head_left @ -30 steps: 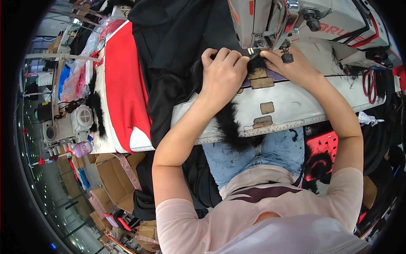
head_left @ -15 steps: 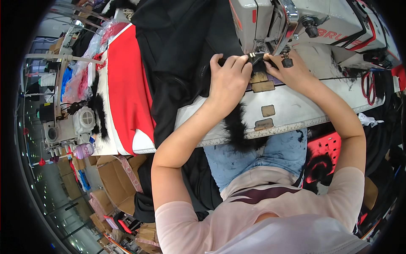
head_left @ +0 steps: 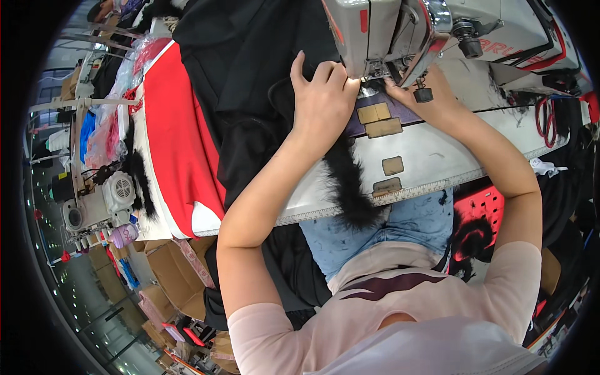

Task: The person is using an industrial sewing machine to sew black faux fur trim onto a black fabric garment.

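Observation:
Under the head of a grey sewing machine (head_left: 375, 37) lies black fabric (head_left: 250, 81). My left hand (head_left: 325, 103) is just left of the needle area, its fingertips bent together on the fabric and its outer finger raised. Out from beneath that hand a black fur strip (head_left: 351, 187) runs down over the table edge. My right hand (head_left: 434, 103) is on the other side of the needle area, thumb and finger pinched at the dark material beside the presser foot. The machine head covers part of its fingers and the exact stitching spot.
Red fabric (head_left: 172, 131) is spread at the left of the white sewing table (head_left: 437, 156). Red-handled scissors (head_left: 545, 125) lie at the right. A ruler tape (head_left: 300, 217) follows the front edge. Cardboard boxes (head_left: 172, 278) stand lower left, a red perforated stool (head_left: 478, 212) lower right.
The whole view has shifted slightly left. My left hand has moved up, its outer finger stretching out. More of the purple plate shows, and the fur strip hangs straighter.

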Tool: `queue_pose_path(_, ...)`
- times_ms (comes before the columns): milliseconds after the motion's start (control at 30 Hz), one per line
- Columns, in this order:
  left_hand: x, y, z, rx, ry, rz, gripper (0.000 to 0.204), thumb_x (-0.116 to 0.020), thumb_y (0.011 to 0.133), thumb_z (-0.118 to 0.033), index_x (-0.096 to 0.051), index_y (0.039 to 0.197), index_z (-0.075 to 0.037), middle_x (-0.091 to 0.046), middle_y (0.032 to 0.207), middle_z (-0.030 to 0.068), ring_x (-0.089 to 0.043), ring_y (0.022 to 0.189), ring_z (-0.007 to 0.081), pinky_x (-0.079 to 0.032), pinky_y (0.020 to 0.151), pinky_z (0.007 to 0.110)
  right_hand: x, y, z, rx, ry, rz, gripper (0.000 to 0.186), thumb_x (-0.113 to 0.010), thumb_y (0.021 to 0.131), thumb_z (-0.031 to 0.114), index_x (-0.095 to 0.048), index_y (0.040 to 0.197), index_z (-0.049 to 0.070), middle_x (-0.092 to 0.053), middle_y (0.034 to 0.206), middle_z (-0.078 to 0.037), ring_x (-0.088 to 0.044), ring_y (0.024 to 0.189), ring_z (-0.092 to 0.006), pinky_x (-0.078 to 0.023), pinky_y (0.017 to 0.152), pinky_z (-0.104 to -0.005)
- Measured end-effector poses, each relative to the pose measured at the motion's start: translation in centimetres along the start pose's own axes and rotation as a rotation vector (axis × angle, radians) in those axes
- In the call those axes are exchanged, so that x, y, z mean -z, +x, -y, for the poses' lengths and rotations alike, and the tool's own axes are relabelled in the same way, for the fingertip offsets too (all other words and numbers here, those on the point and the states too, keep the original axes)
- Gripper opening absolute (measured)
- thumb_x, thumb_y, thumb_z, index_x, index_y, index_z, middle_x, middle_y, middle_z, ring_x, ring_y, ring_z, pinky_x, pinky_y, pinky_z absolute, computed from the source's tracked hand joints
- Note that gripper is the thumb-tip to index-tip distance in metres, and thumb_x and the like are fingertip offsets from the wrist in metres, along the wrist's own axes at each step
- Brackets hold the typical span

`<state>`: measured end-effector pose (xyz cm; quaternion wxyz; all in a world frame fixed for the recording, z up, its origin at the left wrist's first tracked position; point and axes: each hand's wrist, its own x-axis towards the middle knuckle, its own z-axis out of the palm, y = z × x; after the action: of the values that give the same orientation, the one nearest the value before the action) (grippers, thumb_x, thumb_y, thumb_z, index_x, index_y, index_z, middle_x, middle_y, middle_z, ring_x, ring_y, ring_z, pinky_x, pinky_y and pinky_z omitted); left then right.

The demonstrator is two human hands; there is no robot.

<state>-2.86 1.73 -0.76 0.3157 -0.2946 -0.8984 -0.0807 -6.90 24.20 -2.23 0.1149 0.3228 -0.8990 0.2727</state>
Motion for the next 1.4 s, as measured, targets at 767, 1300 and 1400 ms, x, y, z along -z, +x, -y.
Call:
queue_pose_path(767,-0.3,0.2,0.2,-0.014,0.058,-0.053,0.005,-0.065,0.077,-0.009,-0.060,0.077,-0.009,-0.056,0.081,0.0023,-0.059,0.081,0.0176,-0.039,0.097,0.048,0.5,0.5,-0.2,-0.022,0.001,0.066,0.024,-0.072,0.086,0.018,-0.064,0.092,-0.004,-0.068,0.082,-0.018,-0.062,0.075,-0.0393,-0.050,0.066,-0.0400)
queue_pose_path(1300,1.4,-0.5,0.3,-0.093,-0.060,0.046,0.007,-0.062,0.078,-0.011,-0.062,0.084,-0.011,-0.056,0.085,0.0007,-0.058,0.084,0.0165,-0.039,0.092,0.043,1.6,0.6,-0.9,0.096,-0.068,0.124,0.019,-0.070,0.085,0.015,-0.067,0.100,0.004,-0.071,0.089,-0.013,-0.065,0.079,-0.0359,-0.051,0.072,-0.0417)
queue_pose_path(1400,2.1,-1.6,0.3,-0.151,-0.120,0.069,0.008,-0.063,0.081,-0.012,-0.064,0.088,-0.011,-0.055,0.085,-0.0005,-0.057,0.085,0.0161,-0.038,0.091,0.041,2.7,0.1,0.7,0.413,0.067,0.056,0.024,-0.072,0.083,0.016,-0.066,0.104,0.008,-0.071,0.093,-0.011,-0.066,0.081,-0.0347,-0.051,0.072,-0.0426)
